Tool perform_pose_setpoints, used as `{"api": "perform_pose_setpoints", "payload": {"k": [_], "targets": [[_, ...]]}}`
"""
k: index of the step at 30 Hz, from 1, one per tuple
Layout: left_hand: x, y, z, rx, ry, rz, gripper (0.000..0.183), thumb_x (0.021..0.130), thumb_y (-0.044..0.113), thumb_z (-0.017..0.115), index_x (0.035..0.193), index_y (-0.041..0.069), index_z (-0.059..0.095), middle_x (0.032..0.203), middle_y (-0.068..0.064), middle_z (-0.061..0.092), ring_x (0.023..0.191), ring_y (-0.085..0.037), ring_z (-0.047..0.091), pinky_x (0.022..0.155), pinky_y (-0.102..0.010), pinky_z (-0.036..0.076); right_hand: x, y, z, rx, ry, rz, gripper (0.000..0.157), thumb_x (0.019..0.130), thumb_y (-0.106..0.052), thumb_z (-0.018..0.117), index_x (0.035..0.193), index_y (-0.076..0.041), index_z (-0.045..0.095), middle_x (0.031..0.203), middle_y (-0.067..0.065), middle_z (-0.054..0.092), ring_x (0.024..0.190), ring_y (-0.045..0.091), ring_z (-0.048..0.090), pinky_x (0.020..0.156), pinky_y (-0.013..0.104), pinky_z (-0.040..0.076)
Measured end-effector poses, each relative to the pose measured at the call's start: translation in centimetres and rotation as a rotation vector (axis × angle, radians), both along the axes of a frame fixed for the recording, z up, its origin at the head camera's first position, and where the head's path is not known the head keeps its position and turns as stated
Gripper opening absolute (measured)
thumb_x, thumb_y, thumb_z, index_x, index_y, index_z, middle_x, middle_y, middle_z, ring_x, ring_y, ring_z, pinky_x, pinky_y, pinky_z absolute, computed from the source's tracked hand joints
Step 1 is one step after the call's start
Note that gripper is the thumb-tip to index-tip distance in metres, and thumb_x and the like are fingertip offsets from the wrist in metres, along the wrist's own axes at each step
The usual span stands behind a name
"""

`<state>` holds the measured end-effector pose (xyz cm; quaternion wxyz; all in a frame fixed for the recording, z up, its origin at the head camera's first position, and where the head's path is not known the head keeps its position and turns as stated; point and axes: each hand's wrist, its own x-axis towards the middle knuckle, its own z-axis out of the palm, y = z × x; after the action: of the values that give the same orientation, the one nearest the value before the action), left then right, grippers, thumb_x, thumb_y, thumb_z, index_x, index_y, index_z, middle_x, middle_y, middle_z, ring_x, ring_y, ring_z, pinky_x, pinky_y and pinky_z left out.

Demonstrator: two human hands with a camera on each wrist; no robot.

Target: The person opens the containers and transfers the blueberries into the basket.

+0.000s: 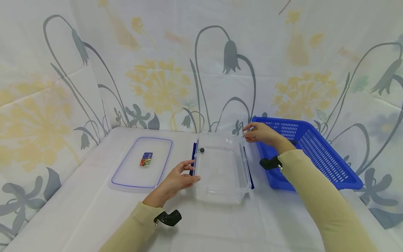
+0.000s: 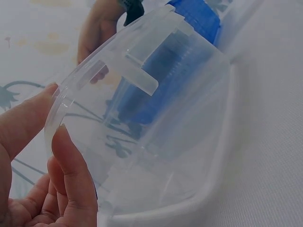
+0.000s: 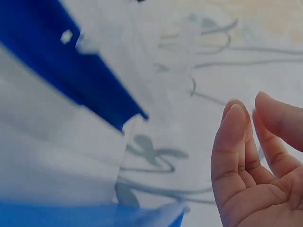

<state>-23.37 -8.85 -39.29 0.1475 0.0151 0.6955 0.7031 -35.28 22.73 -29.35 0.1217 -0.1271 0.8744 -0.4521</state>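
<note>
A clear plastic container [image 1: 217,171] with blue side clips [image 1: 248,169] stands on the white-covered table. A small dark round thing [image 1: 202,150] shows near its far left corner; its kind is too small to tell. My left hand [image 1: 177,180] is at the container's left side, and in the left wrist view its thumb and a finger pinch the rim [image 2: 59,111]. Beyond the container's far right corner, my right hand [image 1: 262,133] is raised with loosely bent fingers. Nothing shows between those fingers [image 3: 229,146] in the right wrist view.
On the left lies a clear lid [image 1: 129,175] with a blue seal, bearing a colourful label [image 1: 146,159]. A blue slotted basket [image 1: 327,157] stands close on the right, with a small dark thing [image 1: 294,142] partly visible in it. Behind hangs a flower-patterned cloth [image 1: 217,84].
</note>
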Motion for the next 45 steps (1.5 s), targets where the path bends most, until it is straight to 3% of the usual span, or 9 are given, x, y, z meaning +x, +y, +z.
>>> {"api": "perform_pose_setpoints", "payload": {"k": [7,15,19,24,31,39,45], "targets": [[0.1,0.1,0.0,0.006,0.001,0.0,0.069,0.079,0.007,0.074,0.138,0.014,0.04,0.124,-0.01,0.042,0.083,-0.019,0.052,0.083,-0.035,0.05,-0.6,-3.5,-0.8,-0.065,-0.049,0.046,0.032,0.093,-0.007,0.055,0.121,0.008,0.048,0.096,0.016,0.057,0.083,0.022,0.059,0.089,0.044,0.046],[-0.1,0.1,0.0,-0.002,0.002,0.003,0.069,0.079,0.007,0.075,0.138,0.013,0.041,0.124,-0.01,0.042,0.084,-0.019,0.053,0.083,-0.035,0.05,-1.1,-7.7,-2.4,-0.086,-0.114,0.04,0.029,0.092,-0.006,0.057,0.119,0.004,0.05,0.095,0.015,0.057,0.088,0.029,0.057,0.079,0.03,0.051],[0.0,0.0,0.0,-0.006,-0.002,0.009,0.068,0.079,0.008,0.075,0.138,0.014,0.041,0.124,-0.01,0.043,0.085,-0.019,0.053,0.083,-0.034,0.05,-1.9,-9.9,-3.8,-0.091,-0.137,0.031,0.031,0.091,-0.006,0.058,0.12,0.004,0.051,0.103,0.023,0.055,0.092,0.034,0.056,0.08,0.03,0.051],[0.0,0.0,0.0,-0.003,-0.001,0.01,0.069,0.079,0.008,0.074,0.139,0.014,0.04,0.124,-0.01,0.042,0.084,-0.019,0.053,0.082,-0.033,0.05,-2.8,-12.2,-5.9,-0.084,-0.113,-0.018,0.032,0.09,-0.005,0.06,0.119,0.004,0.052,0.104,0.022,0.057,0.086,0.029,0.059,0.078,0.03,0.051],[-0.1,0.0,0.1,0.005,0.002,-0.003,0.069,0.079,0.007,0.074,0.139,0.013,0.039,0.124,-0.01,0.042,0.085,-0.018,0.054,0.08,-0.032,0.05,-2.8,-14.4,-8.2,0.045,-0.026,-0.011,0.03,0.084,0.001,0.065,0.113,0.004,0.058,0.083,0.011,0.06,0.069,0.015,0.059,0.072,0.03,0.053],[-0.1,0.1,-0.1,0.012,0.007,-0.017,0.069,0.079,0.005,0.074,0.139,0.013,0.039,0.122,-0.01,0.042,0.084,-0.017,0.054,0.079,-0.031,0.051,-2.4,-14.2,-9.3,0.195,-0.063,-0.041,0.044,0.084,-0.005,0.067,0.125,0.001,0.054,0.091,0.012,0.06,0.073,0.016,0.058,0.072,0.027,0.051],[0.0,0.0,0.1,0.016,0.017,-0.011,0.068,0.079,0.005,0.074,0.138,0.012,0.04,0.121,-0.01,0.042,0.084,-0.017,0.053,0.078,-0.031,0.051,-2.5,-14.6,-9.7,0.254,-0.075,-0.007,0.034,0.083,-0.01,0.069,0.116,-0.003,0.059,0.09,0.01,0.058,0.072,0.016,0.056,0.07,0.025,0.05]]}}
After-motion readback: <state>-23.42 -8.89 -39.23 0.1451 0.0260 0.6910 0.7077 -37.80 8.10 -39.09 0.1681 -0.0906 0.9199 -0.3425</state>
